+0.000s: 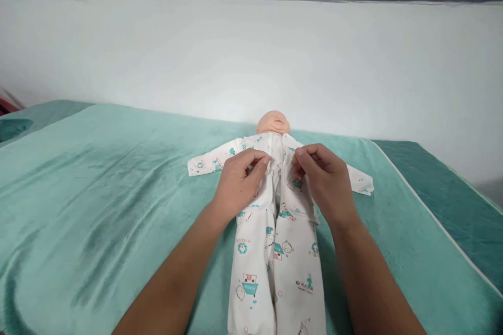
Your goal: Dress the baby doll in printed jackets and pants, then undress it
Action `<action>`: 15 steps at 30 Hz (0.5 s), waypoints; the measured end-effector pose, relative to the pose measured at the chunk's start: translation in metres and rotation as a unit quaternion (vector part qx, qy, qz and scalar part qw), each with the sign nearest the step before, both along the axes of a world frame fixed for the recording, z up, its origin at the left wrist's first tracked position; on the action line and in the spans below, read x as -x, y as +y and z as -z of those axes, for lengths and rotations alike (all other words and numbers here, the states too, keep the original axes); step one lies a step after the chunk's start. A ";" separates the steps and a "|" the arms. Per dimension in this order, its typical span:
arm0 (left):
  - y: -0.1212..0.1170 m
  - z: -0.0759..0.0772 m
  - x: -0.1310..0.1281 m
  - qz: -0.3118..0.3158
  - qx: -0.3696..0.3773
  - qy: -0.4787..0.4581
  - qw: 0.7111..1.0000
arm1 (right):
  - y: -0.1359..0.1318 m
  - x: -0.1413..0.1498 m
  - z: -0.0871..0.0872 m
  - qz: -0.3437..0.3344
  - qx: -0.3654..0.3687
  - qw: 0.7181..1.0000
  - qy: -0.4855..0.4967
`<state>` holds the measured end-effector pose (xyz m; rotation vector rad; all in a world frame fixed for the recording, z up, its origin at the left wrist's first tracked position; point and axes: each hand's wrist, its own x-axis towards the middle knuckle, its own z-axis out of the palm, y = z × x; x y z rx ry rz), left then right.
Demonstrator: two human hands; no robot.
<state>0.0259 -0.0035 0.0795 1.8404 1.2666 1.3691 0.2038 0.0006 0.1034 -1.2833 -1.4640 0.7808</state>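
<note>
A baby doll [274,122] lies face up with its head at the far side, dressed in a white printed baby shirt [259,196] and matching trousers [251,256]. The shirt's sleeves spread out to both sides, and its front parts along the middle. My left hand [242,180] is over the chest on the left, thumb and fingertips pinched together by the front edge. Opposite it, over the right front panel, my right hand [326,180] is also closed in a pinch. Whatever cloth or tie sits between the fingertips is too small to make out.
A green plush cover [118,193] with soft folds lies under the doll. Beyond its pale seam on the right is a darker green strip [444,188]. A white wall [236,52] rises behind, with a dark band above. Something red [7,104] shows at the far left edge.
</note>
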 end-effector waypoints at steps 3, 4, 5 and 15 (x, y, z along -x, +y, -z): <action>0.012 0.007 -0.004 -0.050 -0.106 0.053 0.992 | 0.017 0.005 0.004 0.084 -0.043 0.994 -0.060; 0.019 0.007 -0.007 -0.056 -0.112 0.062 0.990 | 0.026 0.007 0.005 0.092 -0.047 0.990 -0.094; 0.028 0.006 -0.009 -0.062 -0.104 0.064 0.991 | 0.035 0.008 0.005 0.093 -0.046 0.986 -0.129; 0.109 -0.010 -0.025 -0.058 0.100 0.100 0.988 | 0.093 0.015 0.005 0.072 0.100 0.940 -0.317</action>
